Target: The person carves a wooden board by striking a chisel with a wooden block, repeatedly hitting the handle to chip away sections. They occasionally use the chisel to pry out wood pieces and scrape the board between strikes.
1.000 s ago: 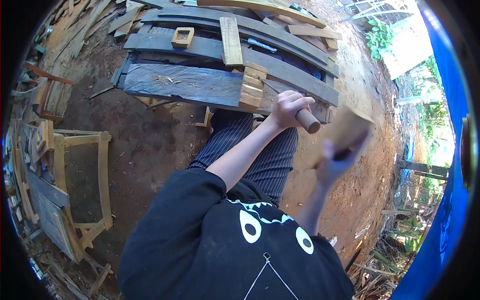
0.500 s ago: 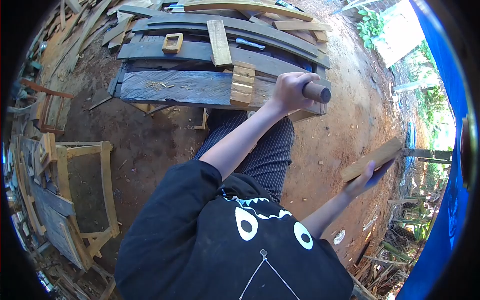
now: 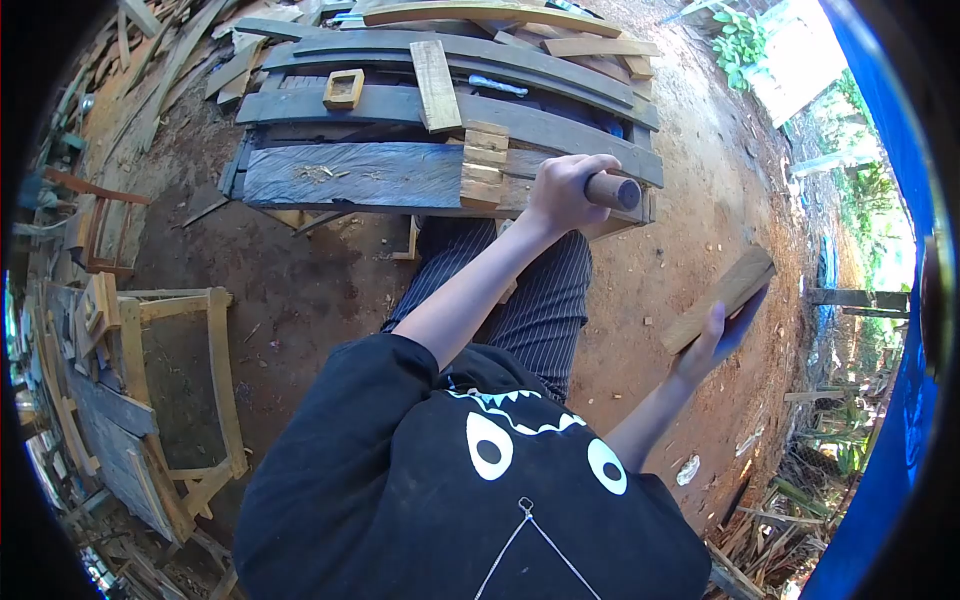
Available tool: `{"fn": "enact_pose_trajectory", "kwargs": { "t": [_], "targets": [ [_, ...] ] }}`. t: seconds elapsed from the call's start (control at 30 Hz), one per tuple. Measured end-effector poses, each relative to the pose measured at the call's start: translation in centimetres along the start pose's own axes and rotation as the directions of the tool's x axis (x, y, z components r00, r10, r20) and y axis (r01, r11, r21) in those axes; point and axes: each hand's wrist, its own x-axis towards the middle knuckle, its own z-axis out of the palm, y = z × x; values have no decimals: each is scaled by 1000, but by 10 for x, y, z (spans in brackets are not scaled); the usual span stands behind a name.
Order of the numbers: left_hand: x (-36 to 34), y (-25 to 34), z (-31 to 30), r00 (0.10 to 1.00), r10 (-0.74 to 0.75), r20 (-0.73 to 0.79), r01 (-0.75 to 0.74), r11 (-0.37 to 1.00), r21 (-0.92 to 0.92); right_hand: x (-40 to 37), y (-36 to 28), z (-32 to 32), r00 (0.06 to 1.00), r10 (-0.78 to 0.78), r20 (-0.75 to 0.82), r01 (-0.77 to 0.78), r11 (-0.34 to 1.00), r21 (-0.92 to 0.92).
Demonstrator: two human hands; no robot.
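My left hand [image 3: 565,195] is closed round a thick round wooden handle [image 3: 613,191], whose end points right, over the front right of the slatted wooden bench [image 3: 350,175]. Out to the right, over the ground, my right hand [image 3: 708,345] grips a flat wooden block [image 3: 720,300], held tilted with its far end up and right. A notched light wood piece [image 3: 484,165] lies across the bench's front plank, left of my left hand. Behind it lies a pale board [image 3: 435,86]. Whatever the handle may be joined to is hidden.
A small hollow wooden block [image 3: 344,89] and a clear plastic item [image 3: 497,86] lie on the bench. At the left stands a wooden frame [image 3: 222,380] beside stacked boards. Wood scraps lie behind the bench. A blue tarp [image 3: 890,130] hangs at the right.
My right hand and the block have moved left and slightly up, and the block is tilted more steeply. My left hand has shifted a little left with the handle.
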Motion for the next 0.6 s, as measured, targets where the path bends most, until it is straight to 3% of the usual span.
{"fn": "enact_pose_trajectory", "kwargs": {
  "t": [0.2, 0.43, 0.5, 0.57, 0.6],
  "targets": [
    [10, -2, 4, 998, -20, -51, 22, 999, 35, 0, -10, 4, 998, 57, 33, -60, 994, 93],
    [10, -3, 12, 999, -40, -1, 40, 996, 76, 7, -15, 39, 982, -146, 122, 104, 948, 300],
    [7, -4, 13, 999, -34, 0, 34, 995, 95, 3, -12, 60, 978, -97, 187, 55, 975, 217],
    [4, -9, 10, 999, -23, 33, 20, 996, 86, -6, 2, 82, 943, 61, 327, -58, 998, -18],
    [4, -10, 8, 999, -16, 50, 12, 997, 81, -4, -18, 88, 930, -30, 366, 65, 994, -85]
  ]
}}
